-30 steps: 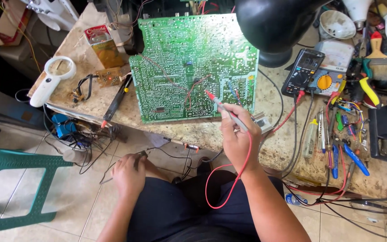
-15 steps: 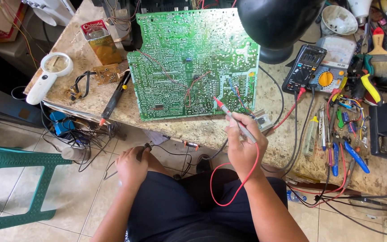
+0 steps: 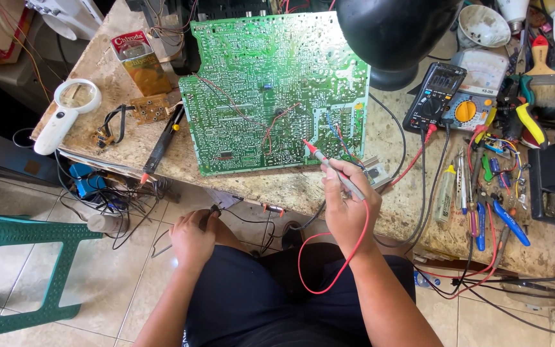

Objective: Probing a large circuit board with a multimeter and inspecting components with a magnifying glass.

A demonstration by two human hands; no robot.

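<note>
Head view: person seated at a cluttered surface (image 3: 277, 186).
Left hand (image 3: 193, 239): down on the thigh, below the surface edge, fingers curled round a small dark object I cannot identify.
Circuit board (image 3: 258, 77): flat on the surface, solder side up.
Red probe (image 3: 332, 169): pinched in the right hand (image 3: 348, 205), tip on the board's lower right.
Risk: a slip could bridge neighbouring solder joints; the red lead (image 3: 329, 270) looping over the lap might snag.

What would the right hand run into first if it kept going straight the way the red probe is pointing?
The right hand holds the red probe aimed up and to the left, its tip on or just above the green circuit board. Going straight on, it would likely meet the board's soldered face first; the gap there is unclear.
</note>
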